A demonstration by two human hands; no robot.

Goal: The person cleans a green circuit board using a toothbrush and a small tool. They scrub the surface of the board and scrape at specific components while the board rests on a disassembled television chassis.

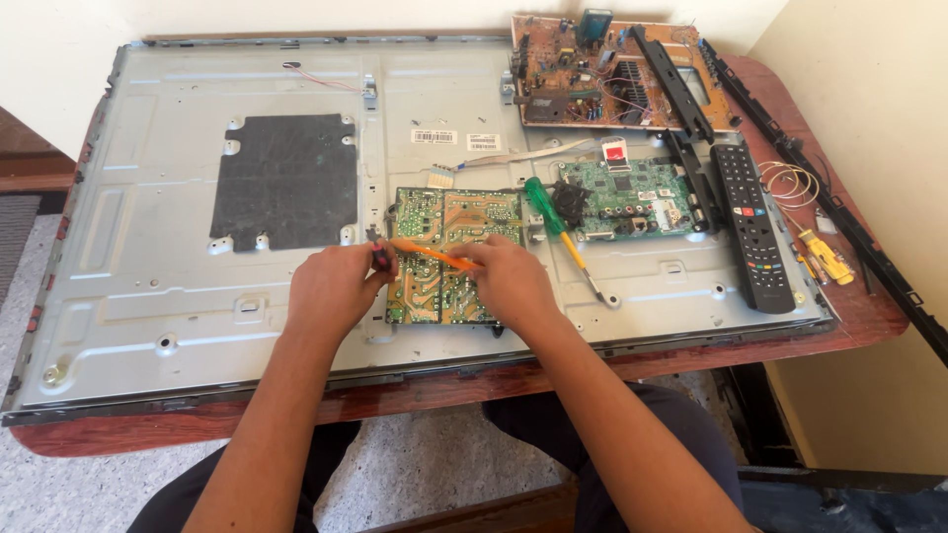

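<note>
I see both my forearms reaching forward and converging; my left hand (334, 284) is fisted, my right hand (511, 281) curled knuckles-up, close together.

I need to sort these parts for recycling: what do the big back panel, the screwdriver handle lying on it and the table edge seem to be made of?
The back panel looks like bare sheet metal: dull grey, with stamped ribs and screw holes. The screwdriver handle seems to be translucent green plastic, glossy. The table edge looks like reddish-brown varnished wood, though it may be laminate.
</note>
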